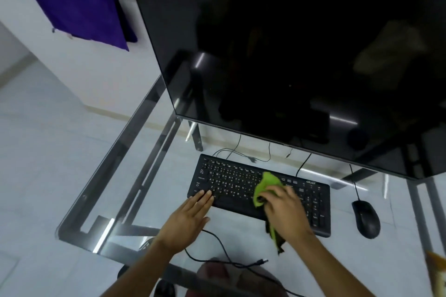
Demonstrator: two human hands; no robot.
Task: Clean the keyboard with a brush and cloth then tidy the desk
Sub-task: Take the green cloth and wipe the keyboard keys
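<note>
While the keyboard lies lower centre of frame on the glass desk, both hands are on it. Left hand rests flat, fingers released and spread, tips on the kbd's lower-left corner keys; holds nothing, appears to steady the board. Right hand is clenched around a green cloth, bunched end pushed onto keys at mid-kbd, loose tail hanging out below the wrist. Hand is motion-blurred.

Handling, judged: cloth is soft, limp, light; grips well bunched in the fist, as seen. The loose tail could snag on key edges, so better gathered in. Kbd looks like a thin rigid plastic slab, prob. light, and likely to skid on smooth glass under wiping pressure, hence the flat palm brace. To lift it, take both short ends, not the keys. Its cable runs loose toward lower frame, plug end free on the glass; mind the drag if the kbd is moved.

Mouse sits just right of kbd, apart from it. Dark monitor fills upper right. No brush visible. Glass top is fragile, so no hard setting-down.
</note>
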